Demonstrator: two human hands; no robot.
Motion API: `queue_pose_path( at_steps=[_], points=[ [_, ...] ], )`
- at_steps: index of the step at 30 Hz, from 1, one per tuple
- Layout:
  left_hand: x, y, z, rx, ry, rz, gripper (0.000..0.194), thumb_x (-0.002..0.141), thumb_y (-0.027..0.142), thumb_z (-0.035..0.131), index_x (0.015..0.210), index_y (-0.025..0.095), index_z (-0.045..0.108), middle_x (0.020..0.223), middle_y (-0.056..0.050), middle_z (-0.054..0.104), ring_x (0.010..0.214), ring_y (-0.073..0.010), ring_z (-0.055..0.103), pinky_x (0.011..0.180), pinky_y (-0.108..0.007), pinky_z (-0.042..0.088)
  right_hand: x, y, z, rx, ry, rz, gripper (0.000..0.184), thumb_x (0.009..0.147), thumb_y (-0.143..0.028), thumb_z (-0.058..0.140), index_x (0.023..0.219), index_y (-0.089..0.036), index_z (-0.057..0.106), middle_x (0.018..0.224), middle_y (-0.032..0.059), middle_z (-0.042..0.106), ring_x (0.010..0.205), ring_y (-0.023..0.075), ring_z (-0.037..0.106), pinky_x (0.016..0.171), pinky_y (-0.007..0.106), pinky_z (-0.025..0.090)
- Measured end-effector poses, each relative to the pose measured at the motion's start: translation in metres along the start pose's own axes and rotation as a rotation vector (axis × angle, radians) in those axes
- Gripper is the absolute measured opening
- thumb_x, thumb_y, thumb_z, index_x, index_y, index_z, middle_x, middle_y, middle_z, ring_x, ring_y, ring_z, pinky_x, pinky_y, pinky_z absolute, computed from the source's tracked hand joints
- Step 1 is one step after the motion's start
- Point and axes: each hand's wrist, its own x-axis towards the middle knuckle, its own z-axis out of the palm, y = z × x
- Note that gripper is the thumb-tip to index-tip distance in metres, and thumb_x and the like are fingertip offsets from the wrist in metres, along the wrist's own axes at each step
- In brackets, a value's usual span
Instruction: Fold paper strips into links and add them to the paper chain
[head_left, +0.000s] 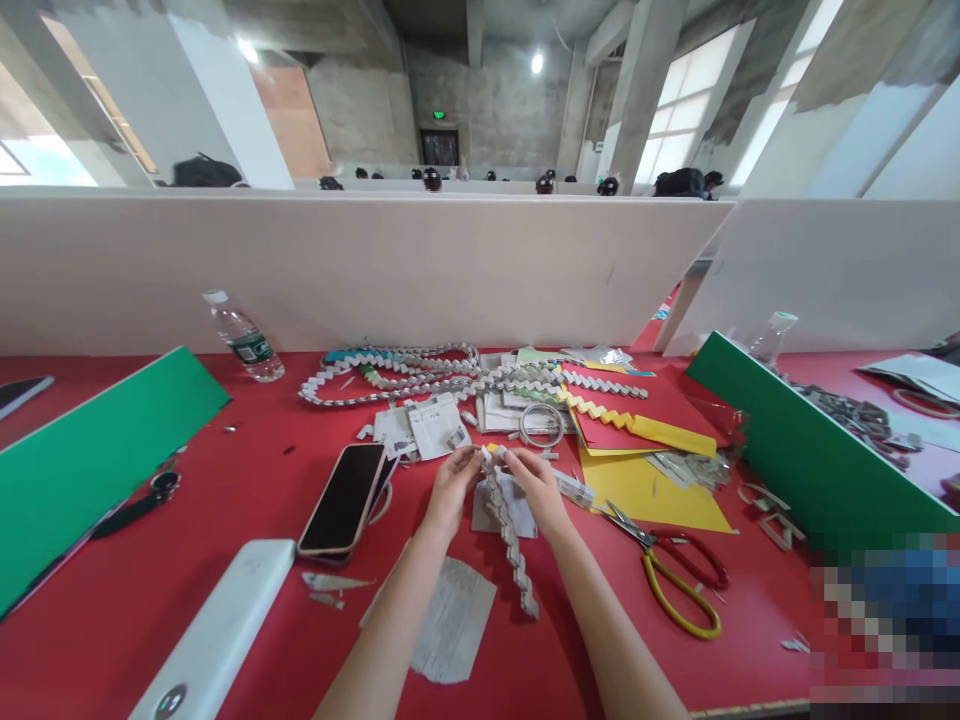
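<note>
A grey-white zigzag chain of folded paper (510,540) hangs down toward me from between my two hands. My left hand (454,485) pinches its upper end from the left. From the other side, my right hand (534,480) is closed on the same end, fingertips almost meeting those of the left. A small yellow piece (492,447) shows by the fingertips; how it joins the chain is hard to make out. Beneath the chain lies a printed paper slip (484,515). Longer zigzag paper chains (390,392) lie looped beyond my hands.
Scissors (649,540) with red and yellow handles lie right, near yellow paper (660,495) and a yellow zigzag strip (667,432). Left are a phone (345,500), a white oblong device (217,630) and a bottle (247,340). Green boards (817,450) flank the red table; a white partition (337,270) stands behind.
</note>
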Motion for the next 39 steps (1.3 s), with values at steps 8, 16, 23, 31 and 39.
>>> queue_pose_path(
  at_steps=[8, 16, 23, 31, 39],
  points=[
    [-0.003, -0.003, 0.003, 0.078, -0.041, 0.044, 0.034, 0.057, 0.035, 0.076, 0.082, 0.012, 0.069, 0.079, -0.006, 0.07, 0.07, -0.0167, 0.062, 0.069, -0.029, 0.049, -0.002, 0.004, -0.001, -0.332, 0.084, -0.099, 0.025, 0.078, -0.038, 0.057, 0.087, -0.018, 0.069, 0.073, 0.004, 0.067, 0.065, 0.0167, 0.056, 0.06, 0.026, 0.042],
    [-0.002, -0.005, 0.002, 0.194, -0.079, 0.114, 0.036, 0.062, 0.035, 0.072, 0.091, 0.014, 0.07, 0.092, -0.009, 0.07, 0.083, -0.0208, 0.063, 0.076, -0.031, 0.048, -0.004, -0.004, -0.002, -0.429, 0.09, -0.125, 0.021, 0.08, -0.034, 0.053, 0.079, -0.017, 0.066, 0.067, 0.0017, 0.064, 0.059, 0.0151, 0.055, 0.057, 0.024, 0.04],
    [-0.004, -0.004, 0.004, 0.185, -0.037, 0.134, 0.032, 0.063, 0.036, 0.072, 0.086, 0.013, 0.07, 0.083, -0.007, 0.071, 0.073, -0.0175, 0.062, 0.071, -0.029, 0.048, -0.005, -0.004, -0.001, -0.396, 0.088, -0.119, 0.021, 0.08, -0.036, 0.053, 0.078, -0.017, 0.062, 0.063, -0.0002, 0.058, 0.056, 0.0133, 0.05, 0.054, 0.023, 0.037],
    [0.0, -0.003, -0.003, 0.245, 0.099, 0.16, 0.029, 0.06, 0.038, 0.072, 0.074, 0.014, 0.065, 0.064, -0.001, 0.063, 0.058, -0.0121, 0.055, 0.056, -0.023, 0.043, -0.006, -0.011, -0.007, -0.193, -0.146, -0.021, 0.019, 0.079, -0.036, 0.055, 0.082, -0.019, 0.062, 0.084, 0.0023, 0.063, 0.072, 0.0153, 0.055, 0.064, 0.024, 0.04],
    [-0.005, 0.01, 0.001, -0.067, -0.2, -0.001, 0.039, 0.069, 0.044, 0.066, 0.089, 0.011, 0.066, 0.07, -0.003, 0.06, 0.06, -0.011, 0.052, 0.055, -0.023, 0.042, -0.006, -0.013, -0.008, 0.055, -0.324, 0.215, 0.018, 0.076, -0.037, 0.06, 0.072, -0.02, 0.058, 0.066, -0.0013, 0.057, 0.061, 0.0131, 0.055, 0.061, 0.025, 0.04]
  ],
)
